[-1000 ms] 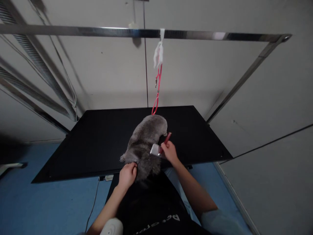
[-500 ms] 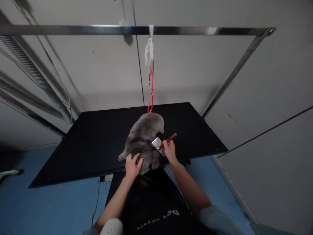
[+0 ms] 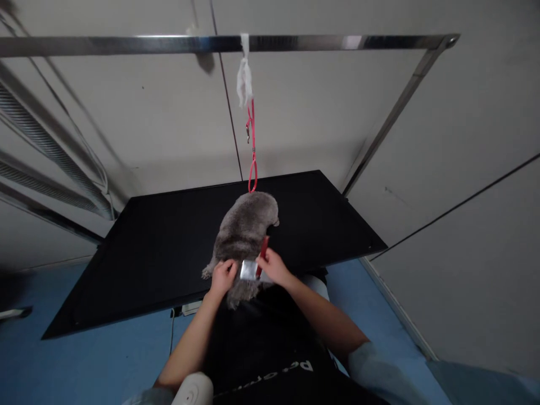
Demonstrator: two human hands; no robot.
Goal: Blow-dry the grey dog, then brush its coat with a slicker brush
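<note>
A small grey curly-coated dog (image 3: 244,230) stands on a black grooming table (image 3: 160,253), its rear toward me. A red leash loop (image 3: 252,169) hangs from the overhead steel bar (image 3: 295,42) to the dog's neck. My right hand (image 3: 274,267) is closed on a red-handled slicker brush (image 3: 253,267), whose metal pad lies against the dog's hindquarters. My left hand (image 3: 222,275) presses on the dog's rump just left of the brush, fingers curled into the fur.
The steel frame's right post (image 3: 388,118) slants down to the table's far right corner. Corrugated hoses (image 3: 50,152) run along the wall at left. A blue floor (image 3: 84,360) surrounds the table. My black apron (image 3: 261,349) touches the table's near edge.
My right hand has swung the brush from the dog's right flank leftward onto its rump. My left hand has stayed on the rear, shifting slightly. The view has drifted, moving everything left.
</note>
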